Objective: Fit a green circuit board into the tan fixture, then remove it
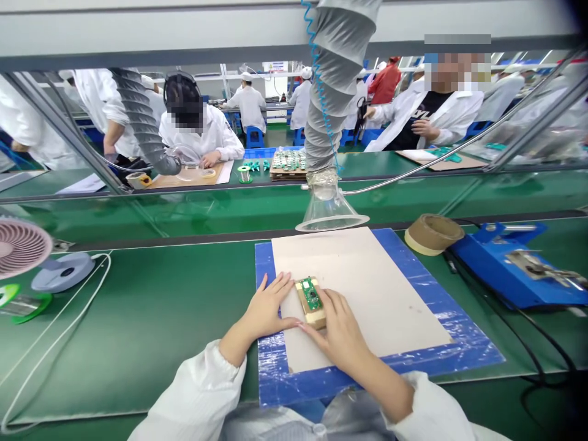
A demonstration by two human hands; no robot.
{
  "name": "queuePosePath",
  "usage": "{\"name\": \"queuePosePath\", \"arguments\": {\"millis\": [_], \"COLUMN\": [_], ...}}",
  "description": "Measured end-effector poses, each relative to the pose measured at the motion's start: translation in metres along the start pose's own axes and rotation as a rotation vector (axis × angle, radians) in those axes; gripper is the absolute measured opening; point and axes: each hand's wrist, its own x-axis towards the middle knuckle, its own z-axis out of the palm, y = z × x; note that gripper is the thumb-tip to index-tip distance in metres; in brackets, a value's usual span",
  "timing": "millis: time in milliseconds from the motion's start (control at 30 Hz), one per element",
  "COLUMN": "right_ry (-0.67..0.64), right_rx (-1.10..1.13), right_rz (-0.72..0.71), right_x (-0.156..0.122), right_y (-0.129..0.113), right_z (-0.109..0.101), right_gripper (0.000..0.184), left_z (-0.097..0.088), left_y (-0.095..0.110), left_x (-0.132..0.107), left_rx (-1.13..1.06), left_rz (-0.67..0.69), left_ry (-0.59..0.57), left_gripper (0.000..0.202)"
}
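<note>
A small green circuit board lies on a block with yellowish tape around its ends, resting on a pale sheet of board. To the left of the block, my left hand lies with fingers stretched and thumb apart, the thumb tip near the block's lower left corner. My right hand rests at the block's right side, fingertips against the edge by the circuit board and thumb reaching across below the block. The thumb tips of both hands nearly meet. Neither hand lifts anything.
The pale sheet lies on a blue mat. A clear extraction funnel hangs beyond it. Right: tape roll, blue metal device, cables. Left: pink fan, solder wire spool, white cable. Co-workers sit opposite.
</note>
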Motion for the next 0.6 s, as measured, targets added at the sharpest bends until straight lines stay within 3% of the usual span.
{"name": "queuePosePath", "arguments": {"millis": [167,400,600], "right_ry": [0.026,0.018,-0.11], "right_rx": [0.064,0.177,0.283], "right_rz": [0.055,0.078,0.049], "right_x": [0.007,0.004,0.009], "right_y": [-0.006,0.005,0.014], "right_z": [0.001,-0.002,-0.009], "right_gripper": [0.061,0.07,0.075], "left_z": [-0.001,-0.001,0.001], "left_y": [-0.001,-0.003,-0.004], "left_x": [-0.002,-0.002,-0.002], "left_rx": [-0.03,-0.061,-0.072], "left_rz": [0.013,0.011,0.004], "left_ry": [0.006,0.009,0.003], "left_gripper": [0.101,0.101,0.101]}}
